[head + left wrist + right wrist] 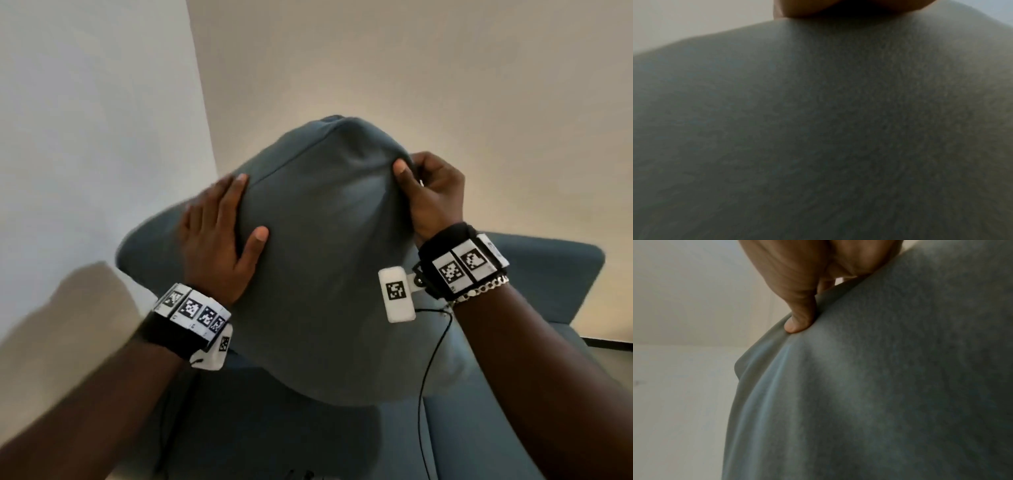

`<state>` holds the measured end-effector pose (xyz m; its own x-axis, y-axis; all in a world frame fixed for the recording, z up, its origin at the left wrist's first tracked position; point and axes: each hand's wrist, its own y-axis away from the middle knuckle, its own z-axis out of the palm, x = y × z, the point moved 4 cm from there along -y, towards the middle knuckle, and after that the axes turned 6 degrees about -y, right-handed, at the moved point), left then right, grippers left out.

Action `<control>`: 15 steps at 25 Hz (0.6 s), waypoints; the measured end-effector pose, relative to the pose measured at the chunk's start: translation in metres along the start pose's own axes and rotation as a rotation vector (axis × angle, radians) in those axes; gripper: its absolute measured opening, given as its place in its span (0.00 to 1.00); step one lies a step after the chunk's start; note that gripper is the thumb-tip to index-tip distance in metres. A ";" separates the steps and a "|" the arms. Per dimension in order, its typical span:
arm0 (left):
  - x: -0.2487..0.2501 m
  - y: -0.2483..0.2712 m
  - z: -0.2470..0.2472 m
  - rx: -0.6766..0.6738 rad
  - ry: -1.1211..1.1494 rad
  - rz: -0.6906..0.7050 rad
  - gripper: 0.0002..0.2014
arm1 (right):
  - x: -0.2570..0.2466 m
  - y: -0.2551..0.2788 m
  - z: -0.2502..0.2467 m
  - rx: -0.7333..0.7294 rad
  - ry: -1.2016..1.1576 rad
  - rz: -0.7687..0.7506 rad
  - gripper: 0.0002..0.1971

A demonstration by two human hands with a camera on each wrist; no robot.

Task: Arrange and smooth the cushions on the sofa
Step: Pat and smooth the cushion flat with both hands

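A large blue-grey cushion (325, 257) is held up above the sofa (479, 411), one corner pointing upward. My left hand (222, 233) lies flat on its left side, fingers straight and thumb spread. My right hand (424, 192) pinches the fabric at the cushion's upper right edge, thumb in front and fingers curled behind. In the right wrist view the right hand (797, 318) presses a fold of the cushion (879, 386). Cushion fabric (818, 129) fills the left wrist view, with only a bit of the left hand (838, 8) at the top.
The blue-grey sofa seat and its right armrest (555, 267) lie below the cushion. Plain light walls (445, 68) meet in a corner behind. A thin black cable (424, 377) hangs from my right wrist across the seat.
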<state>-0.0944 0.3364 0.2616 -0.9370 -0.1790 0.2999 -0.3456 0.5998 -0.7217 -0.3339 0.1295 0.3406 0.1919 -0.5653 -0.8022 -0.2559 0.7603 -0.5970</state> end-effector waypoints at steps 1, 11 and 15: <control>0.022 -0.022 -0.007 -0.001 -0.042 0.046 0.36 | 0.005 -0.003 -0.024 0.041 -0.039 0.023 0.08; 0.132 0.004 0.139 -0.596 -0.261 0.419 0.31 | 0.140 0.088 -0.173 0.215 0.201 0.836 0.13; 0.164 -0.005 0.136 -0.628 -0.187 0.404 0.29 | 0.077 0.042 -0.163 0.259 0.517 0.346 0.15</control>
<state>-0.2532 0.1978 0.2299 -0.9966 0.0530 -0.0630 0.0670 0.9669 -0.2461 -0.4842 0.0659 0.2533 -0.3552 -0.3069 -0.8830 0.0271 0.9408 -0.3379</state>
